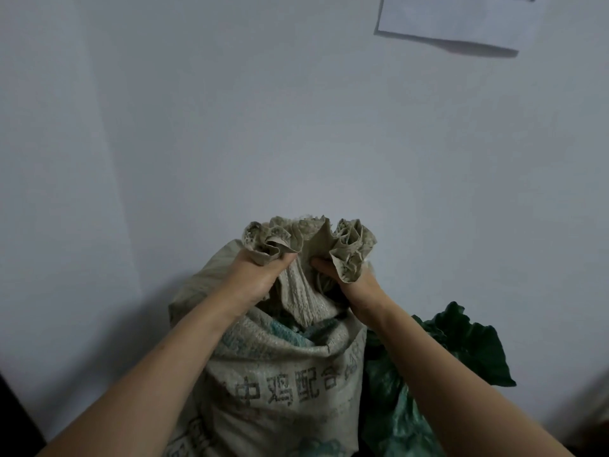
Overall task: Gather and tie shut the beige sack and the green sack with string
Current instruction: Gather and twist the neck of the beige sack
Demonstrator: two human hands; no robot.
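While both fists are full of cloth, the job sits at the gathering stage w/ no tie started: the beige sack stands upright against the wall, printed side toward the camera, and its mouth is pulled up into two separate bunches. Left hand is clenched tight around the left bunch, ruffled edge sprouting above the fist; right hand is clenched on the right bunch the same way, fingers curled in toward the middle. Btwn the two fists a slack panel of woven cloth hangs down into the opening, so the mouth isn't one neck yet. Key relation: the sack's long axis runs straight up, both bunches sit at the same height, just beside each other, left-right across the view, neither hand clearly nearer to the gap. Prob. next move is to bring the fists together sideways so one hand can hold the whole neck & free the other. No string visible anywhere in view, can't say where it is. The green sack lies slumped just right of the beige one, touching it, under the right forearm, mouth looks loose & untied. A sheet of paper hangs on the wall, top right.
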